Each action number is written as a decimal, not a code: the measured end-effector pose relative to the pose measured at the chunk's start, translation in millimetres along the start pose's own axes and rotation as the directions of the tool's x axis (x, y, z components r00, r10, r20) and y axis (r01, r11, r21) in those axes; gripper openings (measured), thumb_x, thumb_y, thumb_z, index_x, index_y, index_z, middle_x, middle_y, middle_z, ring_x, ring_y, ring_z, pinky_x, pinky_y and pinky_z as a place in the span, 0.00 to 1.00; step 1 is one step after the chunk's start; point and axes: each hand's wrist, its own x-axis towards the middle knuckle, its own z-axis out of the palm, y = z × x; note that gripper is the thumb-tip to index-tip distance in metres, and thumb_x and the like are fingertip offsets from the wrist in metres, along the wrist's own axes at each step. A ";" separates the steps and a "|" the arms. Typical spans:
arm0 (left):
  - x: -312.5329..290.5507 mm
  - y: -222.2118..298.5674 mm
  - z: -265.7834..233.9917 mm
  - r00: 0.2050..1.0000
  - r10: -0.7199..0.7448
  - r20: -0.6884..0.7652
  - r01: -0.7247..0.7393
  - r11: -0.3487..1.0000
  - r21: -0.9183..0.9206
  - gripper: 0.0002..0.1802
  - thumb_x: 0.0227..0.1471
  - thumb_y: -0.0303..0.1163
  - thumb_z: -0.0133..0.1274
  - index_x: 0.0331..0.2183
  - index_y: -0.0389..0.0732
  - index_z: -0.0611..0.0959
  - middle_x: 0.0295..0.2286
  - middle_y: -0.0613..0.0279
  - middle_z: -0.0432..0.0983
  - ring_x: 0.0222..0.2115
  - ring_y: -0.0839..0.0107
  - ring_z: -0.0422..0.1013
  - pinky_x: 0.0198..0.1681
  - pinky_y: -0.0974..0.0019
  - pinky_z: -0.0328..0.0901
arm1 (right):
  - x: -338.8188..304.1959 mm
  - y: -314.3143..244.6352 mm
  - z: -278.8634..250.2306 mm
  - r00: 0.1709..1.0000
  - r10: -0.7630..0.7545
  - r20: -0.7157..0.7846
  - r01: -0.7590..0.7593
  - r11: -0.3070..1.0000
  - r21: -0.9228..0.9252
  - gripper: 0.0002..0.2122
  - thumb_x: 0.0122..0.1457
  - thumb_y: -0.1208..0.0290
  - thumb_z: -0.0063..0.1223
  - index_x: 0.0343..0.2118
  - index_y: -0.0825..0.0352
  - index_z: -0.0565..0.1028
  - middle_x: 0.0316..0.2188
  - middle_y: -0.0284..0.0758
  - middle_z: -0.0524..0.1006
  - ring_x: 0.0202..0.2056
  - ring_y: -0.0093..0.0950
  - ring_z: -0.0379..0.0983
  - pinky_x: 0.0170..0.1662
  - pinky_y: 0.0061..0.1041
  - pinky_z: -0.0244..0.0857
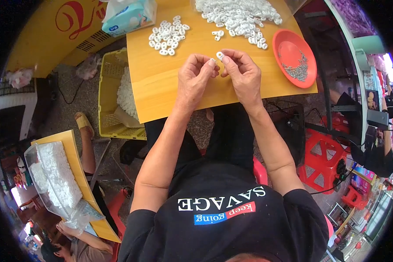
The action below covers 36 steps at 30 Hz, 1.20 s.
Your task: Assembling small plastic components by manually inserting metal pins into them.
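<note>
My left hand (194, 78) is closed in a pinch above the table, thumb against forefinger, and whatever small thing it grips is too tiny to make out. Close beside it, my right hand (243, 74) pinches a small white oval plastic piece with holes (220, 55) between thumb and forefinger. Just beyond the hands lie a few loose white pieces (218, 34). A small heap of the same pieces (167, 36) sits to the left, and a much larger pile (240, 15) spreads at the far side. Thin metal pins or screws (299, 70) lie in a red plastic dish (287, 43) at the right.
A tissue pack (131, 18) stands at the yellow table's (150, 96) far left corner. Below its left edge is a yellow crate (107, 94) holding white pieces. Another person (89, 244) works at a side table with a clear bin (59, 174). Red stools (321, 157) stand at right.
</note>
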 end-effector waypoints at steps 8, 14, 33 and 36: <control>-0.9 -2.1 -1.4 1.000 -0.001 0.016 0.002 1.000 -0.016 0.07 0.58 0.28 0.52 0.35 0.34 0.74 0.28 0.61 0.75 0.29 0.77 0.70 0.37 0.73 0.65 | 0.5 1.6 -5.2 0.998 -0.038 0.049 0.043 0.992 -0.119 0.08 0.61 0.76 0.52 0.42 0.70 0.75 0.30 0.28 0.76 0.29 0.12 0.71 0.31 0.13 0.67; -2.7 -1.1 2.0 1.000 -0.011 0.025 0.010 0.999 0.045 0.07 0.57 0.28 0.52 0.35 0.34 0.74 0.28 0.61 0.75 0.29 0.77 0.70 0.37 0.73 0.65 | 0.2 1.4 -5.6 0.999 -0.014 0.029 0.017 0.996 -0.093 0.09 0.61 0.75 0.49 0.42 0.71 0.75 0.30 0.28 0.75 0.27 0.12 0.70 0.30 0.14 0.67; -0.5 -0.4 -0.6 1.000 0.022 0.000 -0.022 0.999 0.026 0.08 0.57 0.30 0.53 0.34 0.34 0.76 0.27 0.63 0.75 0.29 0.80 0.70 0.36 0.75 0.66 | 2.1 2.7 -6.1 0.929 0.339 0.146 -0.368 0.823 0.432 0.11 0.62 0.73 0.47 0.45 0.72 0.72 0.29 0.30 0.75 0.25 0.15 0.67 0.32 0.20 0.68; -2.0 2.0 0.5 1.000 0.020 0.017 -0.020 1.000 -0.005 0.08 0.57 0.31 0.53 0.34 0.34 0.76 0.27 0.64 0.75 0.29 0.80 0.70 0.35 0.75 0.67 | 1.6 3.4 -6.9 0.929 0.336 0.156 -0.370 0.826 0.425 0.11 0.63 0.74 0.47 0.45 0.72 0.72 0.28 0.30 0.74 0.25 0.15 0.67 0.32 0.20 0.68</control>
